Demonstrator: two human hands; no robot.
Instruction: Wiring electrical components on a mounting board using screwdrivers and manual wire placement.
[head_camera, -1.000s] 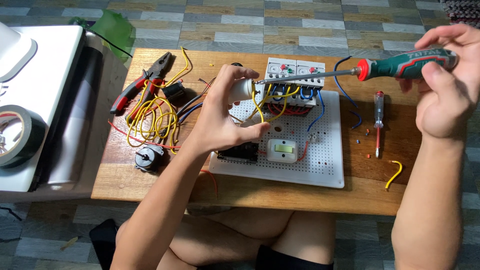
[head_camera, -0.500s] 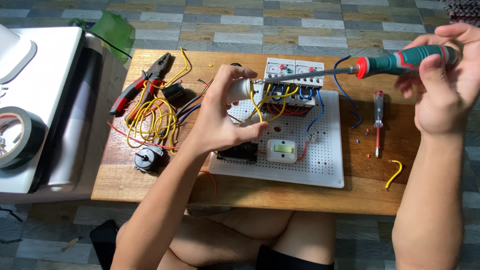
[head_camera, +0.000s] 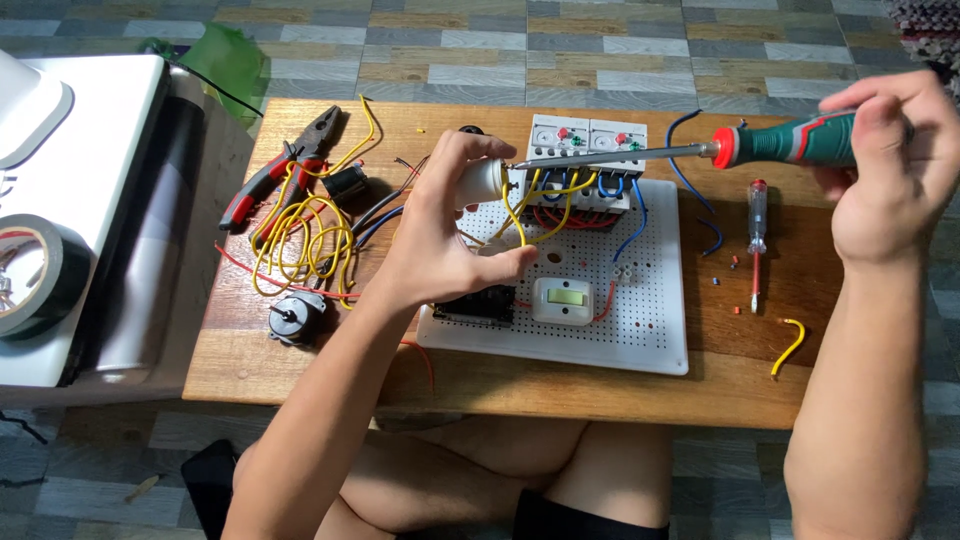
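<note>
On the far left: roll of black tape (head_camera: 35, 270) lies on a white box.
Table left (head_camera: 300, 385): red-handled pliers (head_camera: 285, 170) beside loose yellow wire (head_camera: 300, 230).
Left hand (head_camera: 440, 235): grip closed around a small white fitting (head_camera: 485, 180), steadied above the white perforated board (head_camera: 640, 320).
Right hand (head_camera: 890, 165): raised at far right, grip wrapped on the green screwdriver (head_camera: 790, 143), its shaft level so the tip meets the fitting.

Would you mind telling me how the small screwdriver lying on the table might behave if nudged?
The small screwdriver has a round, slim handle, so it would probably roll on the flat table. It looks light, likely sliding easily. Its clear handle seems rigid, not floppy.
</note>
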